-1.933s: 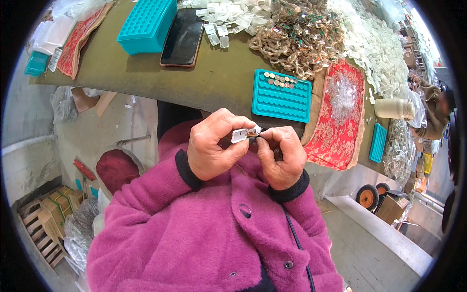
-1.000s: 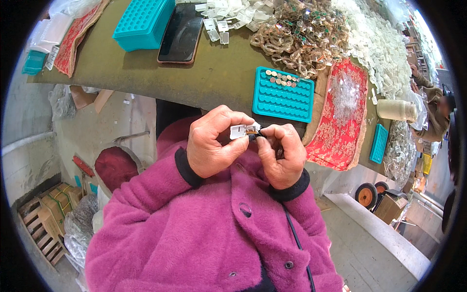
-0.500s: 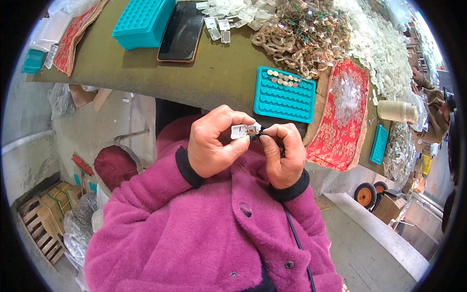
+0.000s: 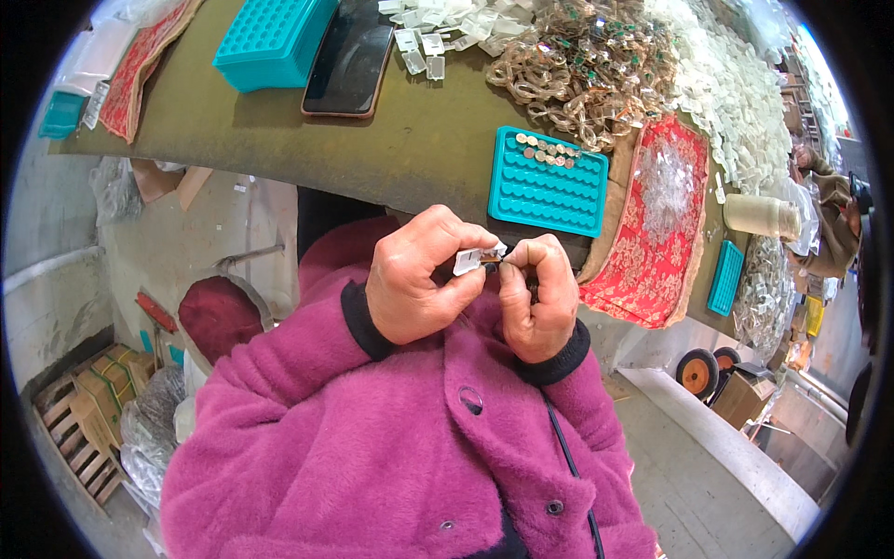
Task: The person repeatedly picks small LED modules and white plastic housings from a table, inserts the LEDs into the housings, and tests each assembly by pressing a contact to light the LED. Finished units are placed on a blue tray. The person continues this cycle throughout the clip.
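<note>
In front of my chest, my left hand [image 4: 417,272] pinches a small white plastic case [image 4: 468,261] between thumb and forefinger. The case looks opened out, with its flat part toward the left. Close against its right end is my right hand [image 4: 538,300], thumb and forefinger pressed together. What those fingertips grip is too small to make out; something dark shows beside them. Just beyond the hands lies a teal ridged tray [image 4: 548,194], with several round button cells [image 4: 548,152] along its far rows.
On the green tabletop [image 4: 223,140] are a teal box [image 4: 270,70], a phone [image 4: 348,65], white plastic cases [image 4: 434,56], a heap of coiled clear wire strings [image 4: 582,74] and a red patterned cloth [image 4: 643,270] bearing clear bits. A jar [image 4: 759,215] lies at the right.
The white case has turned and tilted between my fingers, showing less of its inside. My right fingertips have moved closer around its right end.
</note>
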